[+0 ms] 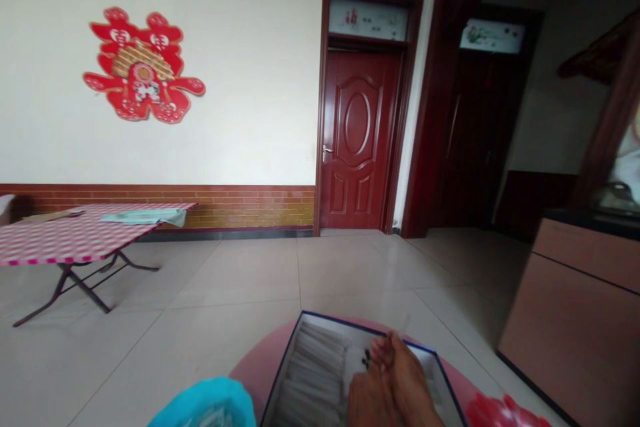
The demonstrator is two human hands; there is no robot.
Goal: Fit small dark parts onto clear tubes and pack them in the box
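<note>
At the bottom edge, my two hands are close together over an open box [300, 320] with a dark blue rim. The box holds rows of white stick-like pieces [315, 373]. My left hand [365, 400] and my right hand [410, 377] touch side by side, fingers pressed together and pointing away from me. At their fingertips is a small dark thing [367, 359] that I cannot make out. The box rests on a round pink table [255, 367].
A crumpled turquoise bag [210, 403] lies left of the box and something red [500, 410] right of it. A folding table with a red checked cloth [75, 237] stands at left. A brown cabinet [575, 307] is at right. Ahead are a tiled floor and a red door [357, 140].
</note>
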